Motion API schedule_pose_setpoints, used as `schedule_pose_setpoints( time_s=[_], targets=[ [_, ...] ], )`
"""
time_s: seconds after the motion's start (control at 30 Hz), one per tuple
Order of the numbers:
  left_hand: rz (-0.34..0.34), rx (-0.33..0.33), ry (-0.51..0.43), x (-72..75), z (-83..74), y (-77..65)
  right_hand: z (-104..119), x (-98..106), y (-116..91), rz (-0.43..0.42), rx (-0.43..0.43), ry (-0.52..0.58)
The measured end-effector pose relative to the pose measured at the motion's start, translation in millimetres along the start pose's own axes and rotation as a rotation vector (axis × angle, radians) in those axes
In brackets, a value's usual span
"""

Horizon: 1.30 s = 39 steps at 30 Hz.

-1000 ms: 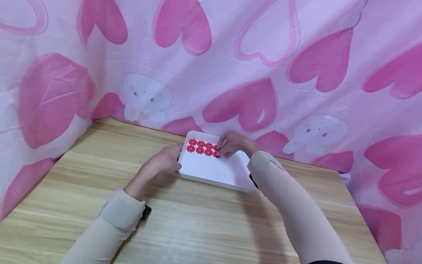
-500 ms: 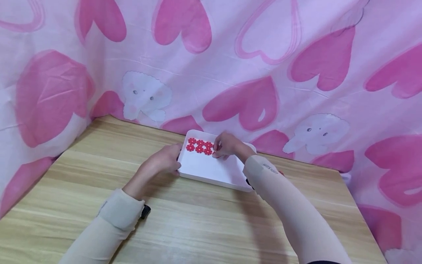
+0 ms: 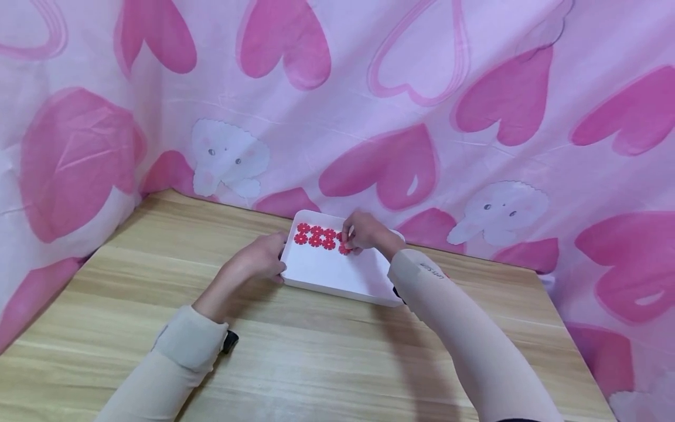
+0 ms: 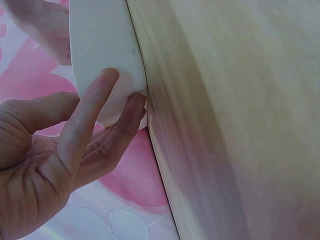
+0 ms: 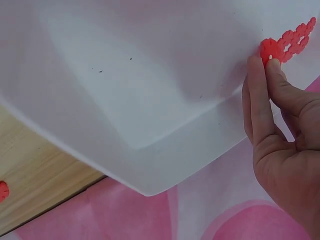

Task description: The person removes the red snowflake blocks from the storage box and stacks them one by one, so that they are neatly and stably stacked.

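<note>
1. Small dark lettering [image 3: 432, 271] is borne by the pale cuff [image 3: 408, 269] of the right sleeve [image 3: 474, 340], slanting down rightward in the head view.
2. "Lets" can be read at its start; the letters after it are too blurred to be made out surely.

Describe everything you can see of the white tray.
The white tray is shallow and roughly rectangular, with rounded corners, low walls and a smooth, plastic-looking surface; a few dark specks dot its floor. It sits right side up on the wooden table, near the pink cloth. Red flower-shaped pieces lie in it toward the far wall. The left hand holds its left side.
</note>
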<state>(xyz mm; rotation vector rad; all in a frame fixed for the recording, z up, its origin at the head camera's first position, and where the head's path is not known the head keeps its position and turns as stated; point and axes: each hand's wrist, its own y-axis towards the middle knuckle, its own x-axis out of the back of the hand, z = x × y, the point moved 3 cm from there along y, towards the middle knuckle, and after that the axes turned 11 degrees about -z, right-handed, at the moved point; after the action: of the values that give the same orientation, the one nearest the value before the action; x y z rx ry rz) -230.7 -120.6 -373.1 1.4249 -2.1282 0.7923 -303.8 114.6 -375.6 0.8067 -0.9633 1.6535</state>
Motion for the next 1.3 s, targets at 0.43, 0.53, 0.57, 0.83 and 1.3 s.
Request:
schedule_pose_setpoints(
  time_s=[0.43,0.53,0.57,0.83,1.3],
  targets=[
    [0.01,-0.023,-0.035,1.0,5.0,-0.4,-18.2,27.6,-8.2,-0.033,-0.064,0.024],
    [0.012,-0.028,-0.045,1.4,5.5,-0.2,-23.5,35.5,-10.7,-0.039,-0.068,0.014],
    [0.014,-0.026,-0.046,1.3,5.6,0.6,-25.5,38.2,-11.8,-0.04,-0.068,0.009],
    [0.027,-0.02,-0.084,2.6,7.0,2.3,-45.8,60.5,-22.4,-0.058,-0.098,0.041],
    [0.012,-0.042,-0.087,5.0,12.2,3.0,-85.5,91.8,-37.2,-0.013,-0.149,0.003]
  ],
)
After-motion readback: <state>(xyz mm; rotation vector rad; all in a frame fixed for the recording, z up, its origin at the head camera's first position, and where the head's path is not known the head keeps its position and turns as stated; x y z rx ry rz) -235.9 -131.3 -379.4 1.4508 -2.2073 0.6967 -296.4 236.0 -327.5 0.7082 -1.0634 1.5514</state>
